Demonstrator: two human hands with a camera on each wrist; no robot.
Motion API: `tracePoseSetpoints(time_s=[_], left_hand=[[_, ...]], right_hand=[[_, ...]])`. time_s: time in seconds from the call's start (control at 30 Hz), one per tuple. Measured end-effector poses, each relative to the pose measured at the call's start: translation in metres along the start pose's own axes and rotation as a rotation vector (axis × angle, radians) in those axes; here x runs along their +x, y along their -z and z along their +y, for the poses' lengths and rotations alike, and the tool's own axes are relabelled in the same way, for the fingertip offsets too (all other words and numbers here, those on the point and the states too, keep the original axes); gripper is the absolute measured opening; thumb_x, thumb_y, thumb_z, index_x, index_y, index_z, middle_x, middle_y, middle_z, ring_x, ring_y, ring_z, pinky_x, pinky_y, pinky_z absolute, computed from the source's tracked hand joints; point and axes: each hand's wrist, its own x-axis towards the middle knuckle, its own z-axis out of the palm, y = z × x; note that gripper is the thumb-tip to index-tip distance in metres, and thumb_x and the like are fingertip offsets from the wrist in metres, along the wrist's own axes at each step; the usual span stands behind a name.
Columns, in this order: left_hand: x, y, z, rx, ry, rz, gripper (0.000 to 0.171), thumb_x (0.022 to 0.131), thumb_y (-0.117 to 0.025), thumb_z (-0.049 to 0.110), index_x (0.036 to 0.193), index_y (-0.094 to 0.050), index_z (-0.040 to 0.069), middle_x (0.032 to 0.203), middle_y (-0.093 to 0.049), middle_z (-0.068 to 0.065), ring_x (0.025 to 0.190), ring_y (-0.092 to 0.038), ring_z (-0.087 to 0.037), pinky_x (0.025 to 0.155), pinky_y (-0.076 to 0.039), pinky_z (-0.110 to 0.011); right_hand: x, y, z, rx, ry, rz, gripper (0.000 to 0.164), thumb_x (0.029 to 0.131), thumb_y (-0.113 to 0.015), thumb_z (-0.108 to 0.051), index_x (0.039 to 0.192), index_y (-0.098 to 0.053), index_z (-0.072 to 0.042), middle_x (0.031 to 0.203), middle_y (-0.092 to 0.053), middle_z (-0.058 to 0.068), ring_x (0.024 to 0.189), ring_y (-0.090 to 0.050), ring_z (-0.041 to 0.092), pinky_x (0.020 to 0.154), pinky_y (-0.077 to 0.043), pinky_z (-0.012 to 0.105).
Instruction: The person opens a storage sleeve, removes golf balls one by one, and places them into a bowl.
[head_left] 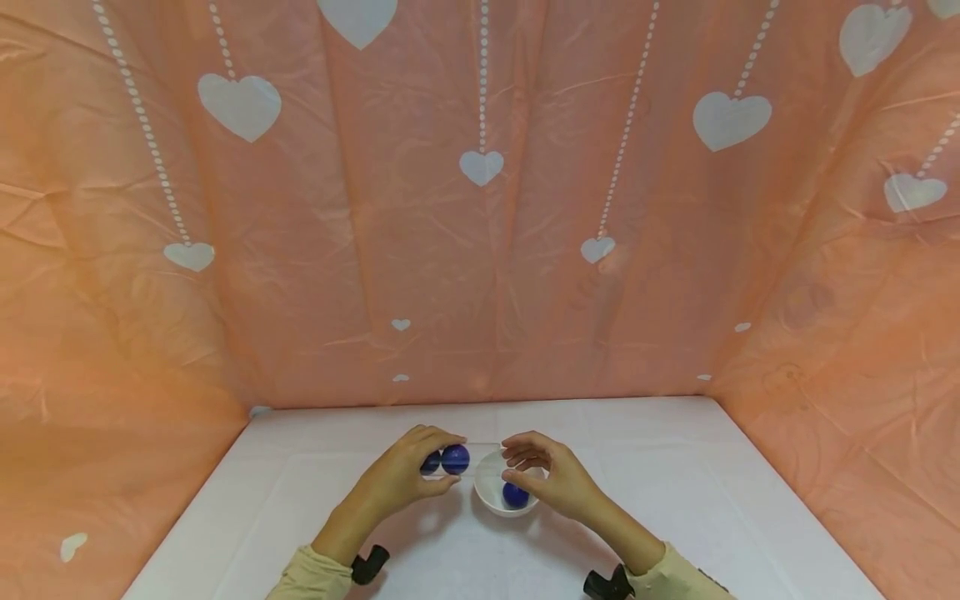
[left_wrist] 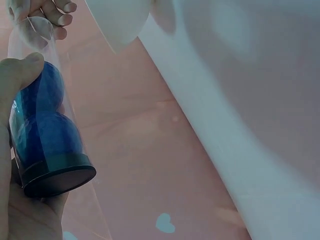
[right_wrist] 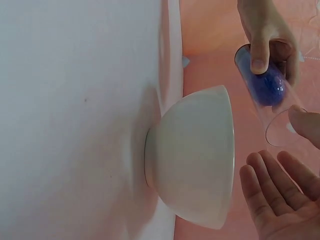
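Observation:
My left hand (head_left: 405,471) grips a clear plastic tube (left_wrist: 37,37) with a black end cap (left_wrist: 60,177). Two dark blue balls (left_wrist: 47,135) sit one behind the other at the tube's capped end. The tube's open end points towards my right hand (head_left: 551,475), whose thumb lies close to the rim; whether it touches, I cannot tell. In the right wrist view that hand's fingers (right_wrist: 280,190) are spread loosely, with nothing held in the palm. Below it stands a white bowl (head_left: 487,497), with another blue ball (head_left: 515,495) visible inside. The bowl's other contents are hidden by the right hand.
The bowl stands on a table with a white cover (head_left: 645,467). Orange sheeting with pale hearts (head_left: 480,275) hangs behind and along both sides. A black wrist-camera mount (head_left: 371,565) sits at the left wrist, another mount (head_left: 609,583) at the right.

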Motion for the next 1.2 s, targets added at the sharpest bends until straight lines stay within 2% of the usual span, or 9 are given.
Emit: tracePoseSetpoints(time_s=[0.17,0.4,0.67,1.1,1.2], left_hand=[[0.002,0.002,0.002,0.000,-0.002,-0.001,0.054,0.077,-0.088,0.027,0.127,-0.067,0.020,0.117,-0.065,0.004,0.107,-0.060,-0.012,0.092,-0.055,-0.035],[0.004,0.003,0.003,0.027,-0.011,0.000,0.053,0.077,-0.087,0.029,0.126,-0.067,0.022,0.117,-0.065,0.006,0.109,-0.060,-0.012,0.096,-0.054,-0.034],[0.004,0.004,0.004,0.050,-0.027,-0.004,0.053,0.077,-0.088,0.029,0.125,-0.069,0.019,0.117,-0.065,0.004,0.109,-0.061,-0.013,0.095,-0.054,-0.035],[0.005,0.004,0.003,0.086,-0.058,0.002,0.052,0.077,-0.088,0.028,0.124,-0.069,0.018,0.117,-0.066,0.003,0.110,-0.061,-0.014,0.096,-0.054,-0.035],[0.005,0.004,0.004,0.081,-0.049,0.001,0.053,0.077,-0.088,0.029,0.125,-0.069,0.019,0.118,-0.066,0.004,0.110,-0.061,-0.014,0.096,-0.054,-0.035]], right_hand=[[0.001,-0.001,0.019,-0.001,0.012,0.006,0.038,0.087,-0.076,-0.004,0.123,-0.062,-0.003,0.111,-0.068,0.024,0.098,-0.066,0.039,0.088,-0.057,0.043],[0.001,0.000,0.024,0.028,-0.010,-0.009,0.037,0.089,-0.078,-0.017,0.122,-0.064,-0.009,0.110,-0.069,0.020,0.098,-0.068,0.029,0.089,-0.057,0.035],[0.000,-0.001,0.025,0.050,-0.039,-0.020,0.045,0.089,-0.078,-0.019,0.124,-0.061,0.003,0.110,-0.068,0.021,0.098,-0.068,0.025,0.088,-0.056,0.027],[-0.001,-0.003,0.021,0.077,-0.045,-0.010,0.040,0.088,-0.079,-0.015,0.123,-0.062,-0.005,0.110,-0.067,0.026,0.097,-0.068,0.022,0.088,-0.057,0.028],[-0.001,-0.003,0.022,0.080,-0.045,-0.007,0.040,0.087,-0.079,-0.014,0.123,-0.062,-0.005,0.110,-0.067,0.027,0.097,-0.068,0.021,0.088,-0.057,0.028]])
